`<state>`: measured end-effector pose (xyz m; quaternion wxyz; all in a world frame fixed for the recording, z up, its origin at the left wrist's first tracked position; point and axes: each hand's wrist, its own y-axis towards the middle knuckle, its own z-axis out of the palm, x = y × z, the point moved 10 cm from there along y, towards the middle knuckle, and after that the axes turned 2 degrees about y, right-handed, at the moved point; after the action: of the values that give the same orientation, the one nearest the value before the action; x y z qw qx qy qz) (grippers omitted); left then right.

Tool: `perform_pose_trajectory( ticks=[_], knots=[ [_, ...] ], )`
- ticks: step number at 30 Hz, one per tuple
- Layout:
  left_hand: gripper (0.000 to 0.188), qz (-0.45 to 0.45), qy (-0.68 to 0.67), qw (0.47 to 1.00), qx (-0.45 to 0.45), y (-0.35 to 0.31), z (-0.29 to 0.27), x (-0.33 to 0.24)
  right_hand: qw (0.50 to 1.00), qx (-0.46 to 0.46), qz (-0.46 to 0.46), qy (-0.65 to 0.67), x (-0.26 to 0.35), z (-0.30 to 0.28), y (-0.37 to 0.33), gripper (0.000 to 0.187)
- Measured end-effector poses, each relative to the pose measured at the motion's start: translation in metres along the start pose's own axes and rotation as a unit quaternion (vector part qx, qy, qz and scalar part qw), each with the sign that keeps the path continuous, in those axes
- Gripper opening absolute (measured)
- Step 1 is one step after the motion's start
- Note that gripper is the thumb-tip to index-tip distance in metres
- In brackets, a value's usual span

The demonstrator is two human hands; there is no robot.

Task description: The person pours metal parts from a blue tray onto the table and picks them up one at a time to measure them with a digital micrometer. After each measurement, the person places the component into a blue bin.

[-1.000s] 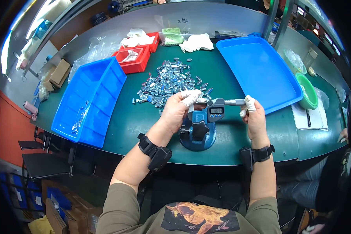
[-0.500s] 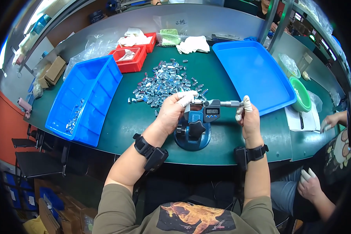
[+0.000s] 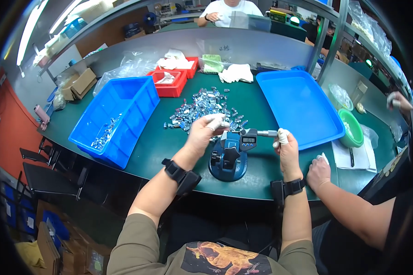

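A digital micrometer [image 3: 248, 140] is clamped in a blue stand [image 3: 227, 169] on the green bench before me. My right hand [image 3: 287, 153], with white finger cots, pinches the end of its thimble [image 3: 267, 133]. Just left of the micrometer's frame, my left hand [image 3: 203, 136] is closed, its white-covered fingertips pinching a small metal part [image 3: 224, 124], partly hidden by the fingers. Right behind that hand spreads a pile of small shiny metal parts [image 3: 206, 101].
A deep blue bin [image 3: 137, 123] with some metal parts stands left, red trays [image 3: 173, 89] behind it. A shallow blue tray [image 3: 303, 110] lies right, beside a green bowl [image 3: 352, 126]. A co-worker's hand [image 3: 319, 172] rests on the bench near my right forearm.
My view has tilted up, showing a person across the bench. My left hand has drawn slightly away from the micrometer's measuring gap. A co-worker's hand has come onto the bench at right.
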<state>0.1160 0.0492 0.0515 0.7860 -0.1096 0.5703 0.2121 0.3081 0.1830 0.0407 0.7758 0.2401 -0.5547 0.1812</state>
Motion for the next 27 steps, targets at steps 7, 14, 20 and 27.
perform_pose_trajectory(
  ticks=[7, 14, 20, 27],
  knots=[
    [0.018, 0.291, 0.314, 0.869, -0.247, -0.085, -0.125, -0.186, 0.999, -0.014, 0.035, 0.003, 0.004, -0.008, -0.002, 0.023],
    [0.02, 0.224, 0.561, 0.712, -0.358, -0.133, -0.191, -0.22, 0.999, -0.005, 0.039, 0.006, -0.003, -0.004, 0.006, 0.024],
    [0.023, 0.119, 0.594, 0.785, -0.129, -0.061, -0.088, -0.131, 1.0, -0.014, 0.027, 0.002, 0.0, -0.01, 0.003, 0.024],
    [0.022, 0.113, 0.715, 0.685, -0.082, -0.006, -0.103, -0.047, 0.999, -0.005, 0.03, -0.009, -0.003, 0.001, 0.001, 0.024]
  ],
)
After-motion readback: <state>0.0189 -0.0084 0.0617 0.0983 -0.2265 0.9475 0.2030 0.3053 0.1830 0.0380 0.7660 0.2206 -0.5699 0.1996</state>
